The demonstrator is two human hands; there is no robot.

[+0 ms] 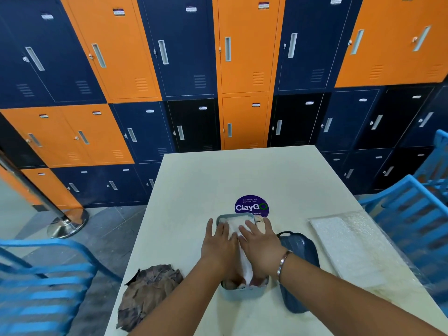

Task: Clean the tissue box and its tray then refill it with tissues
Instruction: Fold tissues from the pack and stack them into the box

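A grey-blue tissue box (244, 293) lies open on the cream table (189, 190), with white tissues (236, 229) stacked inside it. My left hand (218, 243) and my right hand (260, 241) lie flat side by side on the tissues, fingers straight, pressing them down into the box. The dark blue tray (300, 248) rests upside-up just right of the box, partly under my right forearm. A steel bracelet sits on my right wrist.
A crumpled brown cloth (148, 289) lies at the near left of the table. A clear plastic pack of tissues (358, 248) is at the right. A purple round sticker (252, 206) is beyond the box. Blue chairs (417, 209) flank the table; lockers stand behind.
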